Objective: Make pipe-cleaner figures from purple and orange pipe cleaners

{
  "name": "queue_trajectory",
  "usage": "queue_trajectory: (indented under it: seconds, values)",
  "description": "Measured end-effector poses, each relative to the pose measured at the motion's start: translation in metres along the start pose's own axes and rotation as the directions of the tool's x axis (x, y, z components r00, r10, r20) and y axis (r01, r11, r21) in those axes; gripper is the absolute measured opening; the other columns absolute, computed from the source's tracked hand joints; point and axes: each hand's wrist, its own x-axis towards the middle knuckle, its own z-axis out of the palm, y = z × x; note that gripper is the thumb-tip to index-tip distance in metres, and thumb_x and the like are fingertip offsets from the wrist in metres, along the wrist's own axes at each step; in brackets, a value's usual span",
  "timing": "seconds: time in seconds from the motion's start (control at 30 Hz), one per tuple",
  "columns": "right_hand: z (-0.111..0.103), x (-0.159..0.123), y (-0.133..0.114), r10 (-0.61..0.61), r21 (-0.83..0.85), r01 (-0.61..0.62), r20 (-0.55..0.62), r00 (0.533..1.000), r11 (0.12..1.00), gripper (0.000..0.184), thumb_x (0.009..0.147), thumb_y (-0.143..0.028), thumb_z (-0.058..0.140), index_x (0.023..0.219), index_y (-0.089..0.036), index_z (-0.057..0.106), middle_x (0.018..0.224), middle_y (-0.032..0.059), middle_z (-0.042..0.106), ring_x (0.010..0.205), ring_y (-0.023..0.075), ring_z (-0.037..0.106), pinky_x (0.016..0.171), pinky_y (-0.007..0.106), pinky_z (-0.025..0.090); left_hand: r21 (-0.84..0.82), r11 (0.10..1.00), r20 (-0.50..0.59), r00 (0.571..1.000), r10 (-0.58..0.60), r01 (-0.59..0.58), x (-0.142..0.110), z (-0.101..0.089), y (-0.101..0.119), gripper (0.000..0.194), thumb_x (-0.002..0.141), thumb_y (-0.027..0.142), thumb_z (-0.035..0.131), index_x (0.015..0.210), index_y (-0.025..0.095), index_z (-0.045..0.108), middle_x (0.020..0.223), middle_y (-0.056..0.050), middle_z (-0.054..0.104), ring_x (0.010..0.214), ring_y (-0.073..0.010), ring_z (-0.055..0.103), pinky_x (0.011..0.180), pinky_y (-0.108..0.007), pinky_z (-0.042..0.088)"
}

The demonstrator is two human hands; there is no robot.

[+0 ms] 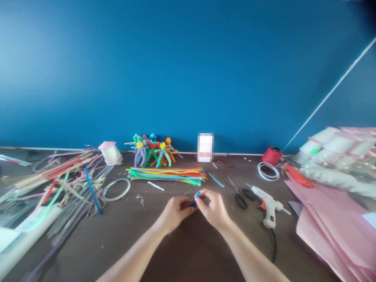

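Note:
Over the middle of the table, my left hand (175, 212) and my right hand (214, 207) meet with closed fingers. Between them is a blue pipe cleaner (198, 194), its short end sticking up from the pinch of my right thumb and fingers. My left fingers curl round a small orange-and-blue pipe cleaner piece (192, 204), mostly hidden by the hand. Just beyond lies a bundle of coloured pipe cleaners (167, 176). Behind it stand several pipe cleaner figures (153, 150) against the blue wall.
Right of my hands lie black-handled scissors (241, 197) and a white glue gun (269, 207). Farther right are pink sheets (331, 223), a red thread spool (272, 156) and a white ring (268, 172). Loose strips (79, 196), another ring (116, 190) and a white cup (111, 153) occupy the left.

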Motion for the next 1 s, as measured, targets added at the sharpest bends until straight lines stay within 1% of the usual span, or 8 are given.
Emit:
queue_trajectory:
  seconds: [0.17,0.37,0.5,0.6,0.67,0.8,0.9,1.0]
  values:
    - [-0.001,0.000,-0.001,-0.084,-0.065,0.083,-0.011,0.996,0.994,0.010,0.075,-0.017,0.050,0.071,-0.019,0.060,0.068,0.0030,0.062,0.067,0.0161,0.056,0.068,0.028,0.042,-0.017,1.000,-0.077,0.997,0.010,-0.011,0.002,0.001,-0.005,0.029,0.065,0.031,0.062,0.086,0.013,0.066,0.067,-0.004,0.064,0.069,-0.0183,0.055,0.063,-0.025,0.041]
    - [0.000,-0.001,-0.007,-0.205,-0.119,0.205,0.007,0.979,0.972,0.012,0.075,-0.014,0.049,0.075,-0.020,0.060,0.075,0.0039,0.060,0.074,0.0166,0.054,0.072,0.030,0.042,0.010,0.999,-0.107,0.994,0.032,-0.031,0.003,-0.001,-0.008,0.027,0.066,0.032,0.060,0.084,0.012,0.067,0.072,-0.004,0.065,0.071,-0.0190,0.056,0.066,-0.026,0.042]
    - [0.000,-0.004,-0.008,-0.286,-0.206,0.283,0.017,0.958,0.937,0.014,0.073,-0.012,0.050,0.081,-0.021,0.059,0.080,0.0042,0.056,0.077,0.0173,0.052,0.074,0.032,0.041,-0.063,0.997,-0.148,0.989,0.032,-0.041,0.003,-0.001,-0.005,0.025,0.067,0.028,0.060,0.085,0.012,0.066,0.073,-0.005,0.065,0.070,-0.0174,0.057,0.066,-0.026,0.043]
    - [0.000,-0.006,-0.008,-0.334,-0.275,0.334,0.049,0.941,0.902,0.014,0.073,-0.012,0.051,0.081,-0.022,0.058,0.079,0.0039,0.055,0.076,0.0176,0.050,0.073,0.033,0.040,-0.153,0.988,-0.200,0.979,-0.036,0.005,0.003,0.001,0.001,0.026,0.065,0.029,0.062,0.085,0.012,0.065,0.065,-0.002,0.063,0.059,-0.0132,0.053,0.056,-0.022,0.041]
    - [0.000,-0.006,-0.009,-0.352,-0.309,0.357,0.072,0.933,0.882,0.014,0.073,-0.013,0.050,0.082,-0.022,0.058,0.078,0.0038,0.055,0.076,0.0178,0.050,0.073,0.033,0.039,-0.215,0.975,-0.213,0.971,-0.107,0.060,0.002,0.002,0.006,0.030,0.065,0.033,0.063,0.086,0.012,0.065,0.054,0.001,0.056,0.046,-0.0086,0.045,0.044,-0.019,0.035]
    - [-0.001,-0.006,-0.011,-0.360,-0.335,0.375,0.109,0.926,0.864,0.014,0.074,-0.015,0.050,0.085,-0.021,0.057,0.078,0.0039,0.055,0.076,0.0180,0.050,0.073,0.033,0.038,-0.418,0.901,-0.127,0.974,-0.187,0.119,0.000,0.002,0.008,0.033,0.065,0.039,0.063,0.083,0.012,0.061,0.046,0.007,0.038,0.037,-0.0020,0.025,0.035,-0.015,0.018]
    - [-0.002,-0.007,-0.012,-0.363,-0.341,0.381,0.117,0.924,0.860,0.016,0.075,-0.016,0.049,0.087,-0.021,0.058,0.078,0.0040,0.056,0.075,0.0178,0.051,0.074,0.033,0.038,-0.591,0.792,-0.014,0.980,-0.197,0.151,-0.001,0.001,0.006,0.030,0.064,0.037,0.065,0.079,0.012,0.058,0.049,0.008,0.033,0.039,-0.0008,0.022,0.035,-0.014,0.014]
    - [-0.002,-0.008,-0.012,-0.354,-0.331,0.367,0.100,0.930,0.869,0.019,0.076,-0.015,0.048,0.090,-0.022,0.059,0.078,0.0042,0.056,0.075,0.0179,0.051,0.075,0.034,0.038,-0.700,0.690,0.044,0.976,-0.214,0.183,-0.001,-0.001,0.005,0.026,0.063,0.032,0.067,0.073,0.012,0.055,0.052,0.008,0.033,0.040,0.0001,0.022,0.035,-0.012,0.013]
